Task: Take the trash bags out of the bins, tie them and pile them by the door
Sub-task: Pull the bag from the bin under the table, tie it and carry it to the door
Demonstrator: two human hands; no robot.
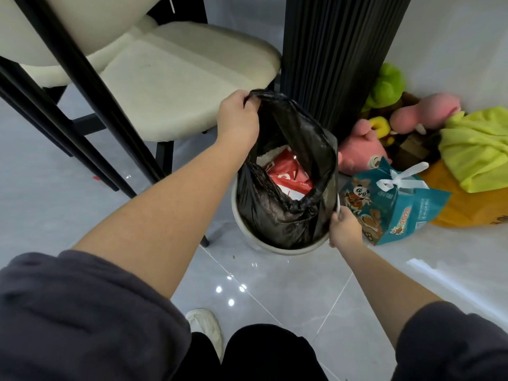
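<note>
Left hand (239, 119): raised over the far-left side of the bin, fingers closed round a gathered fold of the trash bag's (275, 215) top edge, drawing it taut. Right hand (345, 229): low, on the near-right side, fingers curled over the rim of the bin (288, 250). The bag's edge lies at the same spot, and whether plastic is also caught in that grip cannot be told. The two hands are well apart, on opposite sides of the bag mouth.

Trash bag: black plastic, lower part seated inside the round white bin. Its long axis runs from the bin up and away to the left, toward the left hand. The mouth is open and faces upward. Red and white packaging (288, 177) is visible inside.

Surroundings: the bin stands on a glossy grey tile floor (275, 284). A cream-cushioned chair (178, 78) with black legs stands to the left, and a black fluted column (335, 50) just behind. To the right lie a teal gift bag (393, 204) with a white ribbon, touching or just beside the bin, then pink plush toys (360, 149), a green plush toy (384, 83) and a yellow-green cloth (478, 144). Dark grey sleeves are pushed up both forearms. One white shoe (204, 325) shows at the bottom.
</note>
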